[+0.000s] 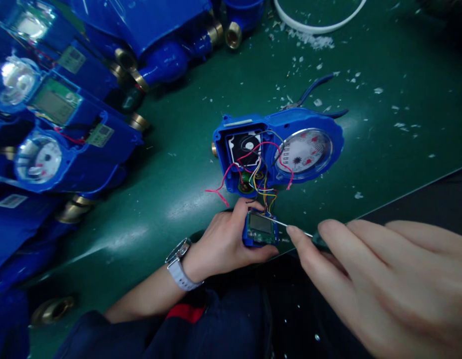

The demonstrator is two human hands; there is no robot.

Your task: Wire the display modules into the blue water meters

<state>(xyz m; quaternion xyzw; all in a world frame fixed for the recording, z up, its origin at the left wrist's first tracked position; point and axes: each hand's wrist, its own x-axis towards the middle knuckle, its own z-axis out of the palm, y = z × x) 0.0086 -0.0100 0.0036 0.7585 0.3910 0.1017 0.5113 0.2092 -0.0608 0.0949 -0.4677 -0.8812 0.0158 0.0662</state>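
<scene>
My left hand (225, 239), with a watch on its wrist, grips a small blue module (261, 228) with a grey display and green circuit board by its sides. My right hand (365, 269) is closed round the dark handle of a screwdriver (287, 225). Its thin metal shaft reaches to the module's upper edge, near the wires. Yellow, white, red and black wires link the module to an opened blue water meter (270, 119) lying just beyond. That meter has a round dial (305, 153) on its right and an open compartment on its left; loose red wires hang over it.
Several blue meters with brass fittings crowd the left, one with a dial (40, 158). Dark-handled pliers (313, 90) lie behind the opened meter. A white ring (321, 27) sits at the back, among white scraps on the green table (369, 134).
</scene>
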